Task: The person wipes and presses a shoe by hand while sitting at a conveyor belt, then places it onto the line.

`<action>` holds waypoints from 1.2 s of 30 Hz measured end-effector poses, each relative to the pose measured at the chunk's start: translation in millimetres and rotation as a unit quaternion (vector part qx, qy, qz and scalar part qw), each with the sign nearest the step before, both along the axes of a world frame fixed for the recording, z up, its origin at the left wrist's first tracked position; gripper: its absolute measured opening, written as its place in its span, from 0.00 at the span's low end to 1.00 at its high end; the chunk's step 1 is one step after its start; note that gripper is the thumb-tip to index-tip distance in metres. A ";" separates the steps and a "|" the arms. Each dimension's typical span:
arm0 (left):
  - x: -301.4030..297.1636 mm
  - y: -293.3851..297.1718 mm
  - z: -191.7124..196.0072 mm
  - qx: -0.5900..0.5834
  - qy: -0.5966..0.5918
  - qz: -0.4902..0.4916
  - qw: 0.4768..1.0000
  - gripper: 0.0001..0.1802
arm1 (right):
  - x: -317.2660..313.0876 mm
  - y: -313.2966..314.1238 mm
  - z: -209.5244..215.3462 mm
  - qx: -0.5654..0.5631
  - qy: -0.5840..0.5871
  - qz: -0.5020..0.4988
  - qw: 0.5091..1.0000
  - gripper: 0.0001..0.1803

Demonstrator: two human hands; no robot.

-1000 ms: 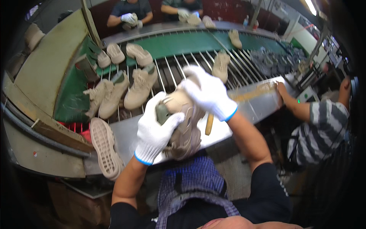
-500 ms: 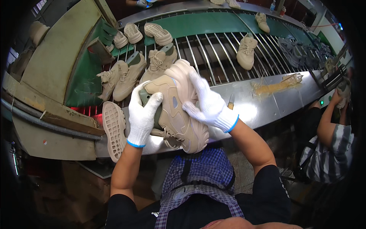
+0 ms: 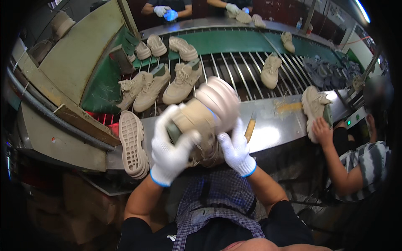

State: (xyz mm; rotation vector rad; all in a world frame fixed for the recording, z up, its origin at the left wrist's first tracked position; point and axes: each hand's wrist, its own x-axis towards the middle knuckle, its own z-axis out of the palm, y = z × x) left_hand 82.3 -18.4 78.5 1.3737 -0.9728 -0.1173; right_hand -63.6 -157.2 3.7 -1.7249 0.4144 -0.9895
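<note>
Between my white-gloved hands is a beige sneaker (image 3: 192, 119), heel turned up, blurred by motion, with its thick ridged sole at the upper right. My left hand (image 3: 169, 152) is closed round the shoe's collar side, where a dark green shoe last (image 3: 173, 132) shows inside the opening. On the sole side, my right hand (image 3: 237, 151) holds the shoe low down, fingers partly hidden. The toe and laces are mostly covered by my hands. A loose beige sole (image 3: 133, 144) stands by my left wrist, its grid of hollows facing me.
A wooden-handled tool (image 3: 251, 127) lies on the metal ledge (image 3: 272, 119). Behind it runs a roller conveyor (image 3: 234, 71) carrying several beige shoes (image 3: 182, 81). Dark shoe parts (image 3: 331, 71) are heaped at right. A co-worker's hand (image 3: 322, 130) grips another beige shoe (image 3: 313, 106). Other gloved co-workers (image 3: 167, 12) stand opposite.
The shoe has turned in my hands, its heel swinging up and toward the right. My right hand has moved lower along it. The co-worker at right now has a shoe on the ledge.
</note>
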 end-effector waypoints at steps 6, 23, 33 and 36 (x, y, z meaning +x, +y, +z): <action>-11.5 18.1 3.5 -0.007 -0.343 -0.050 0.938 0.48 | -16.6 -6.9 47.5 -0.071 -0.101 -0.037 0.992 0.53; -45.0 -12.7 -46.5 0.060 -0.418 -0.134 0.896 0.41 | -96.7 -47.9 35.6 0.111 0.212 0.010 0.971 0.40; -25.1 6.0 -83.5 0.025 -0.510 -0.116 0.852 0.29 | -63.2 -42.5 33.5 0.012 0.402 0.044 0.915 0.43; -27.2 16.8 -92.6 0.043 -0.538 -0.119 0.834 0.23 | -59.4 -38.8 19.8 -0.087 0.449 0.055 0.887 0.44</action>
